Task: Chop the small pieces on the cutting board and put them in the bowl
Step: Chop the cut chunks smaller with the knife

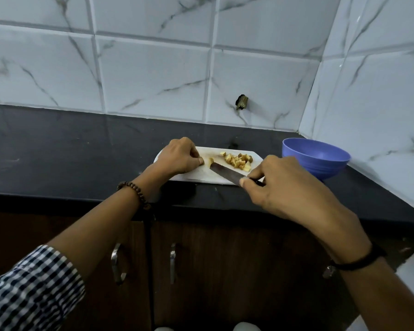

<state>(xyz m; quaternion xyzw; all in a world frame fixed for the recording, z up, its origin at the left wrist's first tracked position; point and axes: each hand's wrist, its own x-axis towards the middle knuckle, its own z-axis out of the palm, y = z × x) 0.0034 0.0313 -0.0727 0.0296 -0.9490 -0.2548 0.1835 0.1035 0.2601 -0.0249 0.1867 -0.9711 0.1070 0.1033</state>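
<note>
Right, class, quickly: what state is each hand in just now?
Left hand: fingers curled on the cutting board; whether they hold anything cannot be told.
Right hand: grips the knife, blade over the board.

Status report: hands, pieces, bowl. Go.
Right hand grips knife, tip at a lone piece. Left hand curled on cutting board, hold unclear. Chopped pile on board; bowl looks empty. Nothing blocking.

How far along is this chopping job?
Done: a pile of small pieces lies cut on the cutting board. In hand: the right hand holds the knife, tip by a single piece beside the left hand. Left: the blue bowl looks empty, so everything must go in.
</note>
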